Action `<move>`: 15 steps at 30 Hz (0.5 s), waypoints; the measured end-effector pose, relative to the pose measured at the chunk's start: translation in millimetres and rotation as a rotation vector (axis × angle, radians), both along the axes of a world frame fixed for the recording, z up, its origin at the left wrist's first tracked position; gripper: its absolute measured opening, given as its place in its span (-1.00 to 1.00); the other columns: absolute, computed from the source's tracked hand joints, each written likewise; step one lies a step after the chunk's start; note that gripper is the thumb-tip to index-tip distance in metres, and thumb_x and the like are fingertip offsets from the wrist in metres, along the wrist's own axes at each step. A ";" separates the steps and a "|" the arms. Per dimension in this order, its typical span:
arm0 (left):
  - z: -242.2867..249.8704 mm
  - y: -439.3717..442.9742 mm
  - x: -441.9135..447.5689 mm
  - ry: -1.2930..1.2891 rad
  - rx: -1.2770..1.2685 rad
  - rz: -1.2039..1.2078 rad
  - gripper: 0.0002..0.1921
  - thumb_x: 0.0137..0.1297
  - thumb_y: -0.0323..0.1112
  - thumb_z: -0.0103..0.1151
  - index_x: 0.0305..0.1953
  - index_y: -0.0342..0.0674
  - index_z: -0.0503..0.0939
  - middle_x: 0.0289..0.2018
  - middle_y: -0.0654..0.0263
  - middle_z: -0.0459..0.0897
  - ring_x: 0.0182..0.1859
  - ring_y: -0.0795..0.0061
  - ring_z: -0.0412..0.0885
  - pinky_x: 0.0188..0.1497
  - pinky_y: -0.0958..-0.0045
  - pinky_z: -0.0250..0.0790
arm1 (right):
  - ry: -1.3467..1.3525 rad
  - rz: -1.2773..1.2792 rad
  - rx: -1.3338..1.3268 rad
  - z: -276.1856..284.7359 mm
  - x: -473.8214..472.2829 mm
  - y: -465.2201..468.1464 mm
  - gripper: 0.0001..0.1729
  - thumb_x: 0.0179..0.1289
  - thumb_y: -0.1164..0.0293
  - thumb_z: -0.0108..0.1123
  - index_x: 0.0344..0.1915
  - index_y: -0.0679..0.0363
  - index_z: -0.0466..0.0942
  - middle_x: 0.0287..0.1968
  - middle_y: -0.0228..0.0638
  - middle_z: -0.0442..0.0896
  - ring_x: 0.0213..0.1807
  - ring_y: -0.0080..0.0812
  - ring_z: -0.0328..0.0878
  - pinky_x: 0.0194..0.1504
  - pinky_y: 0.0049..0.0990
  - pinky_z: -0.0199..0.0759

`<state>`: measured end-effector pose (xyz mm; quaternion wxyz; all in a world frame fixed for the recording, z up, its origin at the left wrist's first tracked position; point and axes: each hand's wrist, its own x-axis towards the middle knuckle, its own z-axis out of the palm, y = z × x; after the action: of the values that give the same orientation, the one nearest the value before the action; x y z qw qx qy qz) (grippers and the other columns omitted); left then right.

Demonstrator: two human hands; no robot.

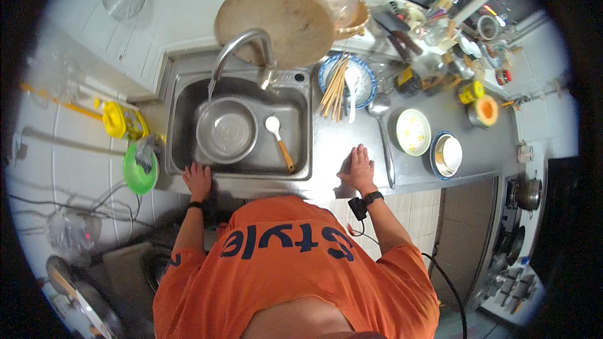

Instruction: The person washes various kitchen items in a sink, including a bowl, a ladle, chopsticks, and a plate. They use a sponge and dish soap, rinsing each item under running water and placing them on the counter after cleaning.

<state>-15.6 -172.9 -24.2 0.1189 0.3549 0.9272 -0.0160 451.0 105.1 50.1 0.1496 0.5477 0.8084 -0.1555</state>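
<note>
My left hand [197,181] rests with spread fingers on the front rim of a stainless-steel sink [308,150], holding nothing. Flat on the steel counter [325,165] to the sink's right lies my right hand [360,171], also holding nothing, its thumb apart. A metal basin [227,131] sits in the sink beneath a curved faucet [242,36], and a thin stream of water runs into it. Beside the basin is a utensil with a white head and wooden handle [285,154]. Right of my right hand lies a large metal ladle [387,150].
A blue-rimmed bowl [369,87] carries wooden chopsticks [335,89] and a white spoon [352,89]. Further right are a patterned bowl [413,132] and stacked bowls [447,155]. Bottles [412,77] crowd the back. A round wooden board [278,21] leans behind the faucet; a green bowl [136,174] stands left.
</note>
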 end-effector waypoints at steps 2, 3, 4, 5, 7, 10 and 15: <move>2.4 1.8 1.8 -0.002 0.031 0.010 -0.47 0.43 0.08 -0.17 0.20 -0.17 0.44 0.30 0.09 0.32 0.39 -0.18 0.08 0.42 -0.21 -0.25 | 0.026 -0.011 -0.014 -1.1 -4.1 -0.4 0.41 -0.24 -0.07 0.53 0.48 0.20 -0.14 0.55 -0.19 -0.27 0.57 -0.17 -0.32 0.37 0.12 0.02; 3.3 2.3 2.7 -0.017 0.032 0.019 -0.46 0.42 0.09 -0.17 0.20 -0.17 0.44 0.30 0.07 0.32 0.39 -0.17 0.08 0.42 -0.20 -0.25 | 0.007 -0.021 -0.023 -1.8 -5.8 -0.4 0.45 -0.28 -0.06 0.56 0.48 0.20 -0.17 0.55 -0.17 -0.28 0.57 -0.14 -0.33 0.35 0.14 0.04; 4.3 2.0 3.6 -0.011 0.057 0.000 -0.46 0.42 0.09 -0.16 0.20 -0.18 0.44 0.30 0.07 0.32 0.39 -0.17 0.08 0.42 -0.20 -0.25 | -0.001 -0.028 -0.047 -2.1 -6.9 0.3 0.48 -0.31 -0.04 0.58 0.48 0.20 -0.19 0.55 -0.16 -0.28 0.57 -0.12 -0.34 0.35 0.14 0.05; 5.2 1.7 3.9 0.002 0.046 -0.006 -0.45 0.41 0.09 -0.16 0.20 -0.18 0.45 0.29 0.06 0.32 0.39 -0.17 0.09 0.42 -0.21 -0.25 | -0.015 -0.032 -0.050 -2.4 -7.8 0.9 0.51 -0.34 -0.02 0.60 0.48 0.20 -0.20 0.55 -0.14 -0.29 0.57 -0.10 -0.34 0.34 0.15 0.07; 6.6 0.5 4.6 -0.013 0.094 -0.012 -0.45 0.40 0.10 -0.14 0.19 -0.19 0.45 0.29 0.05 0.33 0.39 -0.17 0.09 0.42 -0.20 -0.26 | 0.005 -0.025 -0.058 -2.4 -8.7 2.4 0.52 -0.36 -0.01 0.62 0.48 0.21 -0.20 0.55 -0.13 -0.30 0.57 -0.08 -0.35 0.32 0.17 0.08; 6.9 -1.9 6.2 0.028 0.161 -0.037 -0.45 0.39 0.09 -0.10 0.18 -0.21 0.46 0.27 0.04 0.34 0.37 -0.17 0.10 0.42 -0.21 -0.26 | -0.020 -0.030 -0.092 -4.2 -9.2 4.3 0.56 -0.40 -0.04 0.62 0.47 0.24 -0.23 0.54 -0.09 -0.32 0.56 -0.03 -0.39 0.34 0.17 0.05; 4.0 -3.6 11.1 0.082 0.210 -0.054 -0.48 0.38 0.06 -0.06 0.13 -0.23 0.50 0.25 0.03 0.37 0.35 -0.17 0.14 0.41 -0.22 -0.23 | -0.033 0.005 -0.089 -17.8 -7.3 7.8 0.58 -0.42 -0.09 0.61 0.45 0.35 -0.21 0.50 0.11 -0.26 0.54 0.14 -0.36 0.42 0.00 -0.02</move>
<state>-4.5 -176.4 -20.2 0.0427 0.3894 0.9179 0.0637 443.7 113.0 32.3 0.1874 0.5409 0.7996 -0.1817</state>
